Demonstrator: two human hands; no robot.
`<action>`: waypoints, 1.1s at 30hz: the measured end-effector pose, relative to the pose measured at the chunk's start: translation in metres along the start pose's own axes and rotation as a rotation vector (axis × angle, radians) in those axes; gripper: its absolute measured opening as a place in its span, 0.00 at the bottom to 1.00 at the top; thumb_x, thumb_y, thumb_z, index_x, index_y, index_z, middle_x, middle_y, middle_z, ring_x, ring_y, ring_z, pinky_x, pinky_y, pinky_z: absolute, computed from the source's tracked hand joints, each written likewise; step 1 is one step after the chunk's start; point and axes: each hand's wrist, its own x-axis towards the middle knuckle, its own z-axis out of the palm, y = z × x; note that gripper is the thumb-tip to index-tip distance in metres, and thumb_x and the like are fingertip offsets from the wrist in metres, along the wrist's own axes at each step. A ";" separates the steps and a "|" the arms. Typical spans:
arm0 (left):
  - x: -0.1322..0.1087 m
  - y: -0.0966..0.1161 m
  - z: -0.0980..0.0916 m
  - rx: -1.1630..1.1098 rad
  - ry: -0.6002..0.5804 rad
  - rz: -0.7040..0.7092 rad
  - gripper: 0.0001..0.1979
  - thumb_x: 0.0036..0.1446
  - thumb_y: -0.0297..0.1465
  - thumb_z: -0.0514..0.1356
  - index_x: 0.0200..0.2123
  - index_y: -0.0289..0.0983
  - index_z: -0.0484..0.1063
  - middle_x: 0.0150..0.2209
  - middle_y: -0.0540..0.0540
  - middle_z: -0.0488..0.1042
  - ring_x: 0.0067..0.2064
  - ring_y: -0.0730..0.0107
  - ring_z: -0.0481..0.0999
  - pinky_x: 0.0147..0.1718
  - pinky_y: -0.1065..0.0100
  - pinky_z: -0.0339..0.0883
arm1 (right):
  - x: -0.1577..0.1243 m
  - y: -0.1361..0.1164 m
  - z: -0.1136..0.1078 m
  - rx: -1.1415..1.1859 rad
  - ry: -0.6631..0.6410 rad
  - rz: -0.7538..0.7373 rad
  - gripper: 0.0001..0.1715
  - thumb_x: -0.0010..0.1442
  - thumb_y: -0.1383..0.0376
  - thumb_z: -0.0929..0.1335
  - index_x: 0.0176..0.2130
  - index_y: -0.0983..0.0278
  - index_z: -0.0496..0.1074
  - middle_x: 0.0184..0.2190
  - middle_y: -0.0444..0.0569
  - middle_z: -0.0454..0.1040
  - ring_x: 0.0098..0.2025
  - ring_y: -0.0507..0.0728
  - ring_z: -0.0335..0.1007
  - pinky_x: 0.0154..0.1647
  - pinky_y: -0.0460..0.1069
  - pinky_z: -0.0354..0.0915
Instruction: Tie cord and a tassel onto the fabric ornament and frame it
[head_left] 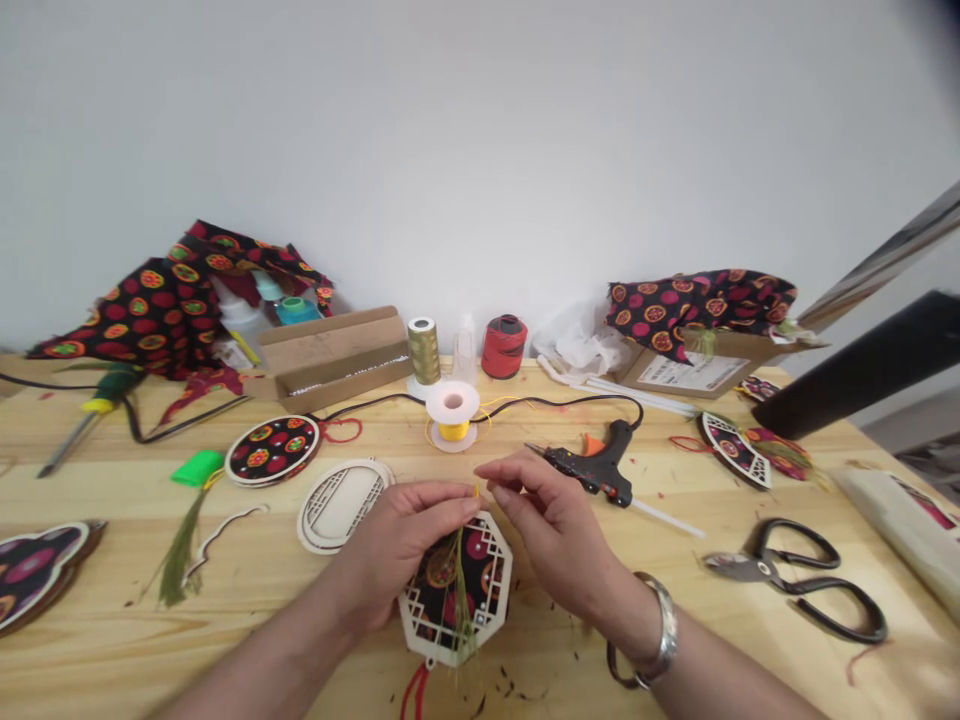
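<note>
My left hand and my right hand meet above a hexagonal wooden-framed ornament with black patterned fabric, lying on the wooden table. Both hands pinch a thin yellow thread between their fingertips, just above the ornament. A green tassel hangs down over the ornament's face, and a red cord trails from its lower edge. The yellow thread spool stands just beyond my hands.
A black glue gun lies right of my hands, scissors further right. A round fabric ornament, an oval wooden frame, a green tassel, cardboard boxes, gold and red thread spools and patterned fabric surround them.
</note>
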 end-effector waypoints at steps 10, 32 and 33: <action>0.001 -0.001 0.000 -0.004 0.008 -0.008 0.08 0.47 0.32 0.66 0.32 0.36 0.79 0.23 0.49 0.78 0.22 0.74 0.73 0.22 0.75 0.66 | 0.000 -0.001 -0.001 0.021 -0.027 0.013 0.11 0.58 0.72 0.63 0.37 0.63 0.73 0.33 0.47 0.73 0.37 0.53 0.69 0.39 0.50 0.66; 0.001 -0.005 -0.002 -0.022 -0.032 0.013 0.08 0.49 0.31 0.65 0.33 0.33 0.79 0.23 0.46 0.78 0.22 0.74 0.73 0.22 0.74 0.67 | 0.001 -0.003 0.000 0.159 -0.072 0.204 0.08 0.56 0.70 0.65 0.34 0.65 0.74 0.32 0.47 0.74 0.34 0.53 0.69 0.36 0.49 0.64; 0.001 -0.005 -0.002 -0.021 -0.033 0.012 0.09 0.49 0.31 0.65 0.34 0.33 0.79 0.23 0.46 0.78 0.22 0.74 0.73 0.22 0.74 0.67 | 0.001 -0.003 0.000 0.161 -0.073 0.209 0.08 0.56 0.69 0.65 0.34 0.65 0.74 0.32 0.47 0.74 0.34 0.53 0.68 0.36 0.49 0.64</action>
